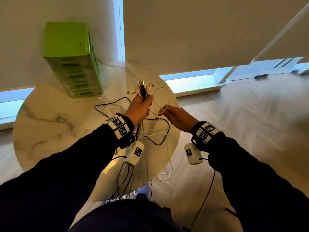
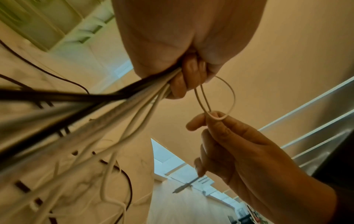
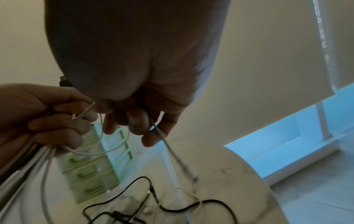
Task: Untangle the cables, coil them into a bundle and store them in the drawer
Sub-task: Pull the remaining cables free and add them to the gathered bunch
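My left hand (image 1: 142,106) grips a bunch of black and white cables (image 2: 122,98) just below their plug ends (image 1: 142,88), which stick up above the fist. The cables hang down from the fist over the round marble table (image 1: 50,121) and past its near edge. My right hand (image 1: 168,113) pinches a thin white cable loop (image 1: 163,99) that arcs between the two hands. The left wrist view shows that loop (image 2: 224,97) running from the left fist to the right hand's fingertips (image 2: 212,119). A green drawer unit (image 1: 71,59) stands at the table's back left.
A loose black cable (image 1: 107,108) lies curled on the tabletop under the hands, also black cable (image 3: 172,209) in the right wrist view. One white cable end (image 1: 164,175) rests on the wooden floor by the table. Drawn window blinds (image 1: 200,30) hang behind.
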`<state>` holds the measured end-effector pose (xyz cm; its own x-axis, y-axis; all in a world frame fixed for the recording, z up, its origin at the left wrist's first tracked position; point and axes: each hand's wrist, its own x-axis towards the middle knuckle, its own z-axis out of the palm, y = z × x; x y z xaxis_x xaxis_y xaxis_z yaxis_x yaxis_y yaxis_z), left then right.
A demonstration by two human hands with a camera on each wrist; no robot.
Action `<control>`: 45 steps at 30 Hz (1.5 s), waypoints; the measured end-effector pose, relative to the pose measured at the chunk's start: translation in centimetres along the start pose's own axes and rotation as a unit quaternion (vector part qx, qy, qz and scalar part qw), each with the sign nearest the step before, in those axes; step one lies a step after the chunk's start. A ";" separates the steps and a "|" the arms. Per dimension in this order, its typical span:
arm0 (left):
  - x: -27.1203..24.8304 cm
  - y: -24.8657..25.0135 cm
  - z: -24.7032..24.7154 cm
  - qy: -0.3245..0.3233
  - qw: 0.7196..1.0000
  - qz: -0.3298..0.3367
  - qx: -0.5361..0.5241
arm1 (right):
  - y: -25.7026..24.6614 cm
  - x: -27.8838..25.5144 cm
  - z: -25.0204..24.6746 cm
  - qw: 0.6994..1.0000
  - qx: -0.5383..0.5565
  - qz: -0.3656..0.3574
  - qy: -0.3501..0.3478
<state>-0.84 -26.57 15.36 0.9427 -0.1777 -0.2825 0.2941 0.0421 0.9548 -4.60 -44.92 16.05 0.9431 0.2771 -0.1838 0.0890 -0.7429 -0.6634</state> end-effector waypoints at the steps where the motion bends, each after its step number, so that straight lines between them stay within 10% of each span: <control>1: -0.1 0.2 0.7 -0.007 1.000 -0.005 -0.017 | 0.9 -0.8 -0.3 1.000 -0.016 0.015 0.007; 8: -0.8 0.8 2.4 -0.051 0.997 -0.017 -0.061 | 10.9 -6.4 1.7 0.927 -0.178 0.287 -0.164; 15: -1.4 -1.1 3.4 -0.077 0.997 -0.031 0.001 | 8.6 -7.3 0.9 0.962 -0.009 0.203 0.180; 19: -2.2 -1.2 4.7 -0.117 0.993 -0.024 0.024 | 3.0 -6.0 1.8 0.994 0.025 0.051 0.089; 22: -2.4 -1.1 4.9 -0.113 0.992 -0.016 0.048 | 0.4 -5.5 2.3 0.995 0.074 0.070 -0.008; 29: -1.1 -2.1 3.0 -0.091 0.995 -0.029 0.013 | 2.7 -6.7 -0.7 0.987 -0.124 0.101 0.023; 36: -1.3 -1.2 1.3 -0.117 0.982 -0.037 -0.145 | 8.5 -9.6 -0.1 0.849 -0.355 0.314 -0.234; 41: -1.7 -1.1 1.7 -0.176 0.973 -0.039 -0.141 | 6.4 -6.3 2.5 0.960 -0.186 0.136 -0.159; 45: -2.1 -0.7 2.7 -0.231 0.967 -0.046 -0.098 | 1.0 -3.7 4.2 0.990 -0.035 0.047 -0.127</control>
<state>-3.41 -28.85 15.56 0.7540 -0.6072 -0.2508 0.4396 0.1826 0.8794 -9.32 -44.10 13.00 0.8378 0.3420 -0.4257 0.0341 -0.8108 -0.5843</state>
